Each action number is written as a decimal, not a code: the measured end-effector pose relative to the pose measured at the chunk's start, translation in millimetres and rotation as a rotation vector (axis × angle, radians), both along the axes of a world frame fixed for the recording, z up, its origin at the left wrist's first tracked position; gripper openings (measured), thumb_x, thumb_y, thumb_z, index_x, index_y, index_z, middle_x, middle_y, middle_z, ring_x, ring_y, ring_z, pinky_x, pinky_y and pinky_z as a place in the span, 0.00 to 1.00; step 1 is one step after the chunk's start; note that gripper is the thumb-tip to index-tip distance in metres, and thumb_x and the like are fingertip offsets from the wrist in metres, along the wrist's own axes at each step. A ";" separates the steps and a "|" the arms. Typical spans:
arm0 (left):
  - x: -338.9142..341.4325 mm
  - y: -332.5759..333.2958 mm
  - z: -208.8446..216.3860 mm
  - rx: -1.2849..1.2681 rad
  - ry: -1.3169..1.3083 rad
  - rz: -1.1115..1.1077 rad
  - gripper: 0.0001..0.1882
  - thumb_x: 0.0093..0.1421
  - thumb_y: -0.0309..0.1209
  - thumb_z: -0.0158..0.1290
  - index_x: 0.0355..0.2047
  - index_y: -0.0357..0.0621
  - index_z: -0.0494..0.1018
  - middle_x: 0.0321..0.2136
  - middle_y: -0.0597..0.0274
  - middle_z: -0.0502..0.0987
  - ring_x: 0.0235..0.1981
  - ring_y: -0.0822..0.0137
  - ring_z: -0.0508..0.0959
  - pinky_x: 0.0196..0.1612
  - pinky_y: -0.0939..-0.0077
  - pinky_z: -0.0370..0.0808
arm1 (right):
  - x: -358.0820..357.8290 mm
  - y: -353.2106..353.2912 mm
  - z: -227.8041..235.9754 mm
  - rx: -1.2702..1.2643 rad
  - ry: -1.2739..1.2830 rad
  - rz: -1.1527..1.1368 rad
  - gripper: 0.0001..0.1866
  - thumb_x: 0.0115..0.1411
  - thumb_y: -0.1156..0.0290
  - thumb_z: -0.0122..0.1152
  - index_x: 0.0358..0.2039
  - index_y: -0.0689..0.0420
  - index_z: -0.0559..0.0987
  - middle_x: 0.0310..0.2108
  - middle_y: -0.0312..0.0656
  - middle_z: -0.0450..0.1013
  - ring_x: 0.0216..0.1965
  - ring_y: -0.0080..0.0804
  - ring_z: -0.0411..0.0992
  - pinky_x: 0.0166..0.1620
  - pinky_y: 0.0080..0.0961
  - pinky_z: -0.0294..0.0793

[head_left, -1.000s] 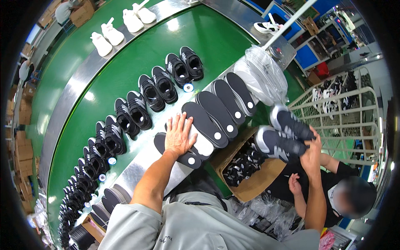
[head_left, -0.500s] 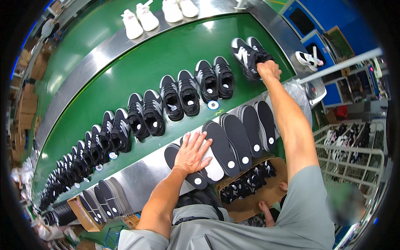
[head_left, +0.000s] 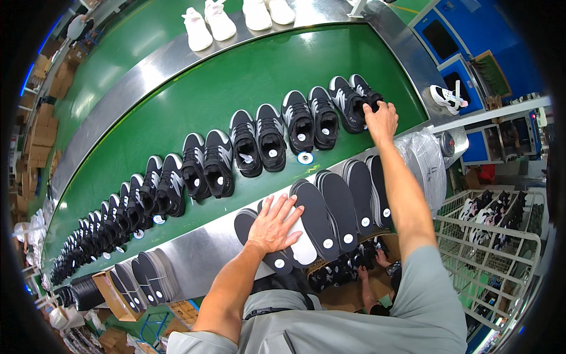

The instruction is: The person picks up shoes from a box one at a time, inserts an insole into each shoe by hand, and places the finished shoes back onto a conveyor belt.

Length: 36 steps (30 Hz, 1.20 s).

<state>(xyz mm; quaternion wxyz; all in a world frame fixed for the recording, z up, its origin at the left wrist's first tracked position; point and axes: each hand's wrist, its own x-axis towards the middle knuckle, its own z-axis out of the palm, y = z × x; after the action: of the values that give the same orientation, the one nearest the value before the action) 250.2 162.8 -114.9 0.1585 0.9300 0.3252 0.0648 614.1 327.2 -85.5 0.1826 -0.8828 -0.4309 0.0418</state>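
Note:
At the right end of a row of black-and-grey sneakers [head_left: 298, 121] on the green belt, a pair of sneakers stands side by side. My right hand [head_left: 382, 121] is closed at the heel of the outer sneaker [head_left: 364, 88], fingertips at its collar. The neighbouring sneaker [head_left: 346, 103] leans close to it. My left hand [head_left: 275, 224] lies flat, fingers spread, over dark insoles [head_left: 246, 224] on the metal ledge. A white insole [head_left: 304, 251] shows beside its thumb. Stacks of black insoles [head_left: 313, 218] with white round stickers lie to its right.
A roll of tape [head_left: 305, 158] sits by the shoes. White sneakers [head_left: 221, 20] stand on the far metal rim. Below the ledge, another person's hands [head_left: 367, 286] reach into a carton of shoes. A wire rack [head_left: 495, 236] stands at right; plastic-wrapped insoles [head_left: 421, 165] lie near my right forearm.
My right hand has brought the pair of sneakers down and left, against the row's end. My left hand stays on the insoles. The other person's hands have moved further into the carton.

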 end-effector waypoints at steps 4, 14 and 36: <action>-0.5 -3.5 1.4 0.002 0.013 0.014 0.35 0.58 0.55 0.53 0.63 0.56 0.68 0.67 0.56 0.62 0.69 0.53 0.59 0.71 0.45 0.49 | -91.5 -89.1 26.4 0.371 0.043 0.550 0.16 0.58 0.66 0.62 0.44 0.64 0.78 0.54 0.54 0.71 0.59 0.55 0.66 0.63 0.46 0.63; 12.0 -3.7 -2.3 0.038 0.009 -0.016 0.36 0.58 0.54 0.53 0.64 0.52 0.67 0.67 0.52 0.61 0.69 0.50 0.58 0.72 0.44 0.47 | -131.8 -215.1 -31.7 0.030 -0.121 0.821 0.34 0.61 0.58 0.60 0.63 0.64 0.67 0.69 0.53 0.58 0.71 0.50 0.54 0.72 0.46 0.50; -65.0 -36.8 -16.0 0.169 -0.221 0.042 0.38 0.58 0.57 0.50 0.62 0.47 0.66 0.67 0.48 0.61 0.71 0.48 0.56 0.73 0.42 0.39 | -201.0 -232.5 -29.1 0.081 -0.298 0.912 0.31 0.64 0.68 0.54 0.67 0.63 0.62 0.70 0.52 0.56 0.71 0.53 0.54 0.70 0.47 0.53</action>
<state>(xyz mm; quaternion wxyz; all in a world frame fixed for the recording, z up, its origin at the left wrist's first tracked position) 185.1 126.0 -130.9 0.1129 0.9203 0.3183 0.1972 413.1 94.7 -114.6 0.1163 -0.5922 -0.7969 -0.0260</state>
